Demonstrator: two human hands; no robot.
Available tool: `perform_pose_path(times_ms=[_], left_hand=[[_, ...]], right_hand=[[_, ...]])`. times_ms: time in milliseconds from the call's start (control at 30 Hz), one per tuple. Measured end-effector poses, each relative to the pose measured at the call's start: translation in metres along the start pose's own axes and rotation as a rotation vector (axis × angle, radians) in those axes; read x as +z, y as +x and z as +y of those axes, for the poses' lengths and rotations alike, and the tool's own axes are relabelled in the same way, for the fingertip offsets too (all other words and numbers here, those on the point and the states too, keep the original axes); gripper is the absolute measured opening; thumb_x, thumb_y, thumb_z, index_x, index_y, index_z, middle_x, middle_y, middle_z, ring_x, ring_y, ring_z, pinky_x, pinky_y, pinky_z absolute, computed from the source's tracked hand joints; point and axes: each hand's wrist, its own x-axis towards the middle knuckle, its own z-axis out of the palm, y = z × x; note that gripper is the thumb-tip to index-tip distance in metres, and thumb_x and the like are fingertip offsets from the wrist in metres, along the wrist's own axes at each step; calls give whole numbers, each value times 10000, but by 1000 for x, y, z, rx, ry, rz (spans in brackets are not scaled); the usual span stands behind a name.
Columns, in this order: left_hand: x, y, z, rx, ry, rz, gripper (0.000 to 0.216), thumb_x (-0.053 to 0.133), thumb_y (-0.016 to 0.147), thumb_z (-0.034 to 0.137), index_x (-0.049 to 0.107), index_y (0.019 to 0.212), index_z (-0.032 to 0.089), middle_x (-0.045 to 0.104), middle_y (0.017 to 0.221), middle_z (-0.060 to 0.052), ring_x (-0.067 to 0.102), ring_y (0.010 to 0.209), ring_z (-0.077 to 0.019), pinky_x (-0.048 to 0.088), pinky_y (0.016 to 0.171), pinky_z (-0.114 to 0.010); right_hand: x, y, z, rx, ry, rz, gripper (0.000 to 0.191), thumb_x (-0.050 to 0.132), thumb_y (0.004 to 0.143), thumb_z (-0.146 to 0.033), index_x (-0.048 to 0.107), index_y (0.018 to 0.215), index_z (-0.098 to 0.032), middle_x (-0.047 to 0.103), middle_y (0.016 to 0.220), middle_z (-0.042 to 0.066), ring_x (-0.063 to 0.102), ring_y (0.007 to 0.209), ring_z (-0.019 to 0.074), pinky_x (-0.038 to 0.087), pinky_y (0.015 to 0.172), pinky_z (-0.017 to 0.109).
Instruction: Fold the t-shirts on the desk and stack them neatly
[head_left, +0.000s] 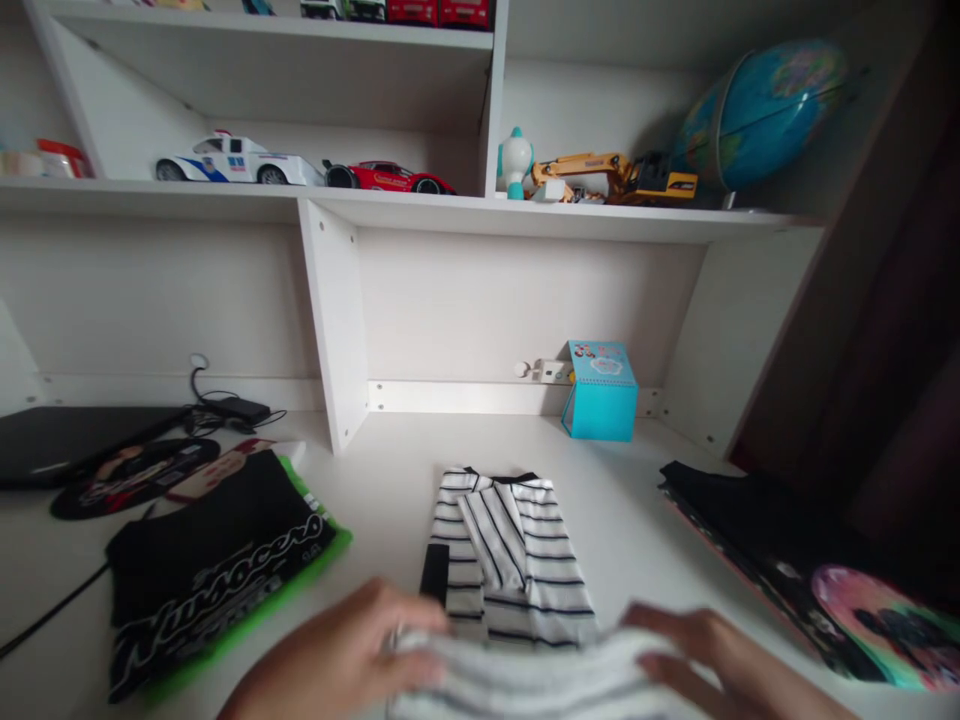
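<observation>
A white shirt with dark stripes [559, 580] lies on the white desk, its sides and a striped sleeve [493, 535] folded in over the body and its dark collar at the far end. My left hand [352, 640] pinches the near edge of the shirt at the left. At the right, my right hand [694, 645] pinches the same lifted edge. Between both hands the raised cloth is blurred by motion. A black patch or cuff [435, 573] shows at the shirt's left side, just beyond my left hand.
Folded black-and-green clothing [225, 560] lies left, beside a mouse pad [135, 478] and a black laptop [75, 440]. Dark folded clothes [787, 560] lie right. A turquoise desk calendar [602, 400] stands at the back. Above, a shelf [420, 212] holds toy vehicles and a globe [772, 110].
</observation>
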Motion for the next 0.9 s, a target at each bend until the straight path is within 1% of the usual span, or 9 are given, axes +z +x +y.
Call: perform_pose_path(times_ms=[100, 167, 267, 367, 533, 633, 700, 800, 900], left_hand=[[-21, 91, -6, -3, -112, -29, 296, 543, 731, 444, 626, 786, 165, 570, 673, 26, 508, 633, -137, 374, 550, -203], [-18, 148, -30, -88, -130, 62, 261, 562, 683, 406, 575, 715, 147, 473, 582, 47, 454, 581, -115, 338, 522, -196], [-4, 197, -70, -247, -129, 13, 241, 589, 594, 352, 545, 688, 134, 431, 528, 51, 425, 514, -115, 326, 473, -212], [-4, 211, -92, -220, -114, -36, 263, 597, 557, 333, 566, 724, 132, 477, 567, 39, 458, 539, -123, 352, 488, -217], [-17, 222, -106, -161, 18, -10, 208, 601, 574, 320, 583, 708, 162, 507, 615, 46, 496, 640, -134, 369, 577, -211], [-8, 229, -116, -197, 139, 27, 217, 665, 505, 258, 588, 687, 170, 546, 646, 35, 516, 698, -164, 377, 625, -226], [3, 230, -122, -216, 189, 61, 322, 676, 511, 248, 600, 816, 178, 595, 760, 11, 532, 764, -179, 385, 661, -233], [13, 230, -126, -233, 225, 81, 382, 665, 553, 263, 602, 916, 161, 623, 819, -20, 556, 784, -191, 397, 676, -247], [10, 231, -119, -214, 232, 66, 229, 666, 537, 222, 634, 752, 152, 627, 699, 0, 576, 725, -189, 407, 652, -243]], right_hand=[[-6, 92, 16, 174, 120, -20, 315, 442, 812, -437, 607, 970, -221, 652, 788, 42, 599, 741, 198, 471, 649, 262], [9, 146, 30, 257, 164, -49, 251, 451, 795, -395, 575, 797, -177, 562, 597, 1, 535, 578, 144, 419, 517, 226], [42, 190, 54, 327, 164, -64, 166, 519, 735, -317, 524, 685, -159, 483, 523, -33, 471, 489, 106, 341, 420, 199], [60, 200, 73, 356, 139, -40, 128, 523, 737, -271, 512, 683, -156, 487, 542, -41, 474, 504, 94, 326, 429, 191], [57, 208, 93, 367, 16, -8, 126, 576, 744, -277, 547, 725, -156, 555, 640, -22, 531, 651, 121, 396, 587, 228], [63, 212, 98, 392, -72, -23, 177, 602, 767, -296, 573, 857, -146, 589, 835, 10, 548, 794, 141, 434, 737, 315], [71, 213, 100, 428, -107, -32, 234, 572, 808, -320, 560, 964, -146, 584, 945, 27, 554, 856, 152, 446, 780, 361], [76, 211, 97, 478, -121, -46, 238, 548, 830, -340, 569, 960, -141, 590, 952, 26, 569, 843, 150, 471, 754, 349], [66, 212, 86, 476, -97, -35, 215, 559, 822, -340, 586, 866, -132, 601, 853, 3, 577, 753, 128, 485, 679, 305]])
